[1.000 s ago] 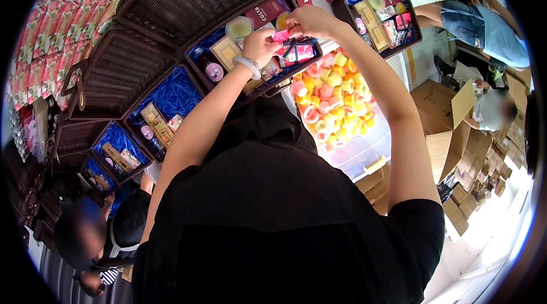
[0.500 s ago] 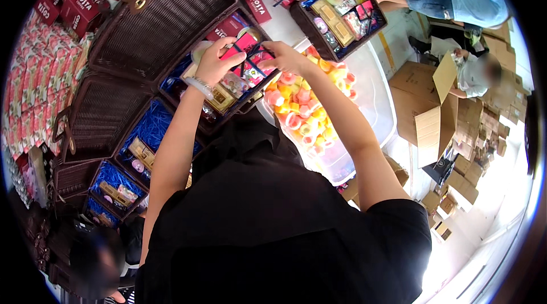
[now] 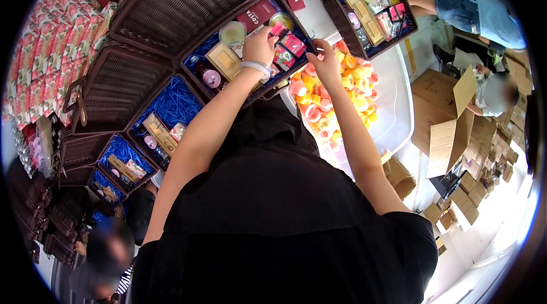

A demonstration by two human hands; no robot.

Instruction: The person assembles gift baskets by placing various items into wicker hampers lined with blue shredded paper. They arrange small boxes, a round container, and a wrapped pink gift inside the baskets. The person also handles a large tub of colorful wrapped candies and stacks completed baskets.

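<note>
In front of me is a brown wicker hamper (image 3: 196,79) with its lid raised, lined with blue paper shred. My left hand (image 3: 259,50) is inside it, its bent fingers on a small pink box (image 3: 278,30). Beside those fingers lies another pink box (image 3: 294,45) with dark ribbon. Around them sit a gold-coloured box (image 3: 224,60), a round pale-lidded tub (image 3: 232,34), a dark red box (image 3: 257,14) and a jar with a pink label (image 3: 211,79). My right hand (image 3: 327,66) is at the hamper's right rim, thumb and fingers apart, holding nothing visible.
A clear plastic tub (image 3: 399,107) of orange and yellow cups stands to the right. Another filled hamper (image 3: 373,47) is beyond it. More open hampers (image 3: 134,116) line the left, near stacked floral packs (image 3: 57,47). Co-workers and an open carton (image 3: 439,96) are nearby.
Both hands held the ribboned pink box over the hamper; now it lies inside. My right hand has drawn away to the rim, while my left stays among the boxes. The view has shifted.
</note>
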